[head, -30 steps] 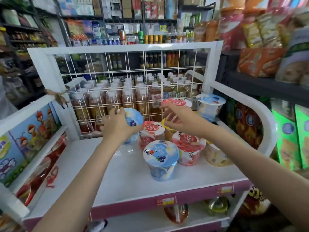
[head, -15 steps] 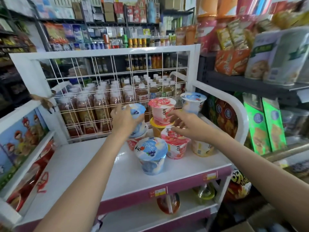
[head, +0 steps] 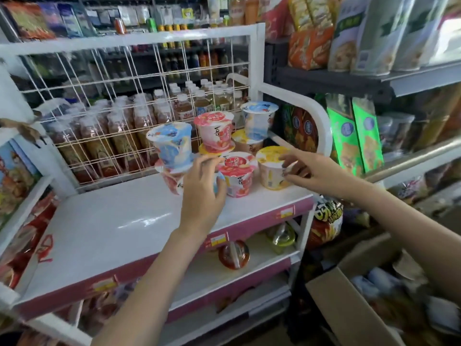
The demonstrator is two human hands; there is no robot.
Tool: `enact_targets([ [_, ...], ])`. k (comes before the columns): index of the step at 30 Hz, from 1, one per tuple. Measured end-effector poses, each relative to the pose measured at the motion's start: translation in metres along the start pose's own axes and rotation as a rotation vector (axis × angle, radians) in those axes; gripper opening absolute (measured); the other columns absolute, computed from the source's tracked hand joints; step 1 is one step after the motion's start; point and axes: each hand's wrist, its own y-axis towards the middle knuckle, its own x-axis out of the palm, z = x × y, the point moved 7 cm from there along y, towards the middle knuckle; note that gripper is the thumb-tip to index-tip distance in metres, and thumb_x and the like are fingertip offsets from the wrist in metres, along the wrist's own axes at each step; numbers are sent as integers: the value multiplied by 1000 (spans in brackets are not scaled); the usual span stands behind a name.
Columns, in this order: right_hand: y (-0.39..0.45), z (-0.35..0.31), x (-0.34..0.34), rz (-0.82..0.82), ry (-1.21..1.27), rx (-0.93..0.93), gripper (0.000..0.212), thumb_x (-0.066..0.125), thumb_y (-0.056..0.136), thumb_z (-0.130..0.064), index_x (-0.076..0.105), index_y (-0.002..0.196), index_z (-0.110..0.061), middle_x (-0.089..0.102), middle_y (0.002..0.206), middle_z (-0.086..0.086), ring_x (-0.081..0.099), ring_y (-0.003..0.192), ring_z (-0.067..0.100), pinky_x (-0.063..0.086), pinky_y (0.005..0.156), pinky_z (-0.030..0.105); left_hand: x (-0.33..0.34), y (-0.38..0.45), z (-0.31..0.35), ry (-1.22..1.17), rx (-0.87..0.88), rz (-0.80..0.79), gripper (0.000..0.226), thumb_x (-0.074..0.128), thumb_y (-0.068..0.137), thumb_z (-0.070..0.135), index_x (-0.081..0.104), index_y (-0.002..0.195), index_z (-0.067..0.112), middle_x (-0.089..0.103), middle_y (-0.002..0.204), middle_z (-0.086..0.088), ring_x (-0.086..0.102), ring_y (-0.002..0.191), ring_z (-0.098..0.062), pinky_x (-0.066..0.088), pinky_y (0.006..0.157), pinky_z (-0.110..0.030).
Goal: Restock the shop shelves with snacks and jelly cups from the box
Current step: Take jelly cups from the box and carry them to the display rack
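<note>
Since the previous frame our left hand (head: 202, 193) shifted to grip the blue-lidded plastic jelly cup (head: 219, 182); our right hand (head: 308, 168), fingers relaxed, touches the yellow-lidded plastic jelly cup (head: 270, 171).

On the white top shelf (head: 119, 228) I count eight jelly cups. Three are blue: one (head: 172, 146) at the left on top of a red cup (head: 172, 182), one (head: 258, 121) at the back, one (head: 219, 186) mostly hidden at the front. Three are red, two yellow. The shelf below holds two round items. One cardboard box (head: 349, 313) stands lower right of the shelf.
</note>
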Motion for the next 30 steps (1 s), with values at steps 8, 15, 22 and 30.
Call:
enact_targets([
  [8,-126,154,-24,-74,-89,380,52,62,88,-23,43,134,-11,60,111,2,59,94,17,45,82,25,172,-81,98,-159,142,-467,39,38,84,20,57,116,6,55,112,-10,53,95,-24,49,81,-40],
  [15,-267,349,-5,-267,-45,761,55,66,85,-19,43,133,-4,57,121,13,57,107,29,41,86,26,345,-145,171,-256,20,-773,41,52,83,6,51,123,13,50,121,-4,53,110,-22,43,90,-32],
  [22,-352,541,44,-541,-117,931,66,59,88,-41,31,141,-13,34,139,14,29,132,33,24,104,32,530,-215,208,-210,-306,-1018,45,54,86,12,45,129,19,48,124,-1,51,111,-18,46,91,-33],
  [30,-318,684,133,-472,-192,827,72,58,89,-38,21,144,-11,22,146,19,29,129,36,29,106,39,658,-273,209,-202,-380,-1073,48,54,90,13,39,136,16,44,129,1,44,122,-13,32,94,-14],
])
